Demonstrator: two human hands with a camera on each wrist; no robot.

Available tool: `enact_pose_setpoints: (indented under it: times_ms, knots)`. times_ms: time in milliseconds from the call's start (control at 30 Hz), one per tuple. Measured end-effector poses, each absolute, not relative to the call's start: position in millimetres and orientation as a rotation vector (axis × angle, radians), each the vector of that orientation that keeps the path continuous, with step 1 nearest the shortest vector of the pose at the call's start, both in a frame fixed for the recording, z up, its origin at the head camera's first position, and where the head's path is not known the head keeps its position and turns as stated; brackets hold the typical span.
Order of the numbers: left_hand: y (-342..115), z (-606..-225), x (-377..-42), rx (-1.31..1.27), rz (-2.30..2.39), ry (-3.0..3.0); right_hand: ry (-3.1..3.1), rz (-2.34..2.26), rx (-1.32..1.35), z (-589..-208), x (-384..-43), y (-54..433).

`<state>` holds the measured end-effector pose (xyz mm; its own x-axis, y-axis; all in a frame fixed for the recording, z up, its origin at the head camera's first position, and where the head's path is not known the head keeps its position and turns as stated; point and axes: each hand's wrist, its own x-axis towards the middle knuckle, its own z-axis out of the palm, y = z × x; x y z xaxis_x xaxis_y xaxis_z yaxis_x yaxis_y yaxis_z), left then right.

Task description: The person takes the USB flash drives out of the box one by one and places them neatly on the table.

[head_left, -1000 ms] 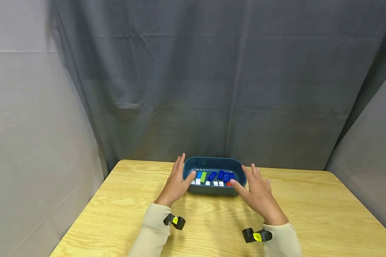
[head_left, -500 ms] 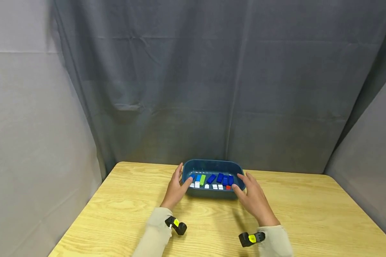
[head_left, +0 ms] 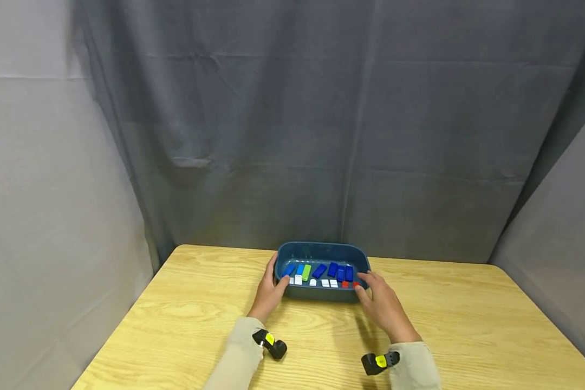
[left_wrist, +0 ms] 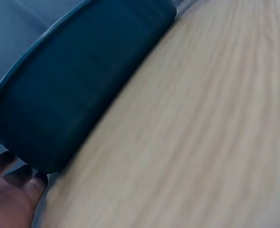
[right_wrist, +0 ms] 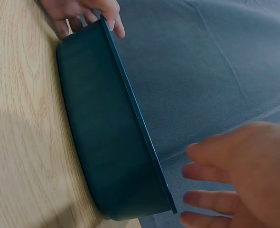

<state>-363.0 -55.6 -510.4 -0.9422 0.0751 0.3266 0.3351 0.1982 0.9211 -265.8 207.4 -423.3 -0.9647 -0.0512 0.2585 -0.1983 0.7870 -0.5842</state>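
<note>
Tub (left_wrist: 78, 85) partly beyond left wrist view

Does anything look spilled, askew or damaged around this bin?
Nothing stands out: the dark bin sits upright on the table, and the small pieces in view lie inside it. Some blue pieces sit slanted, hardly odd.

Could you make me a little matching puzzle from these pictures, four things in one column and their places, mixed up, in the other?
Things:
1. Left hand
2. Right hand
3. Green block
4. Grey curtain

Places:
A. Inside the bin
B. Behind the wooden table
C. At the bin's right end, as the person sees it
D. At the bin's left end, touching it

Right pairs: 1-D, 2-C, 3-A, 4-B
</note>
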Motion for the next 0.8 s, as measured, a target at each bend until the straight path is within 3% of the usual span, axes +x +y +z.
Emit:
enact_pose_setpoints:
  times_ms: [800]
  knots:
    - [-42.0,-491.2,-352.3,-0.384,-1.778,-2.385,-2.82,0.801,0.232,-401.0,-274.7,237.8]
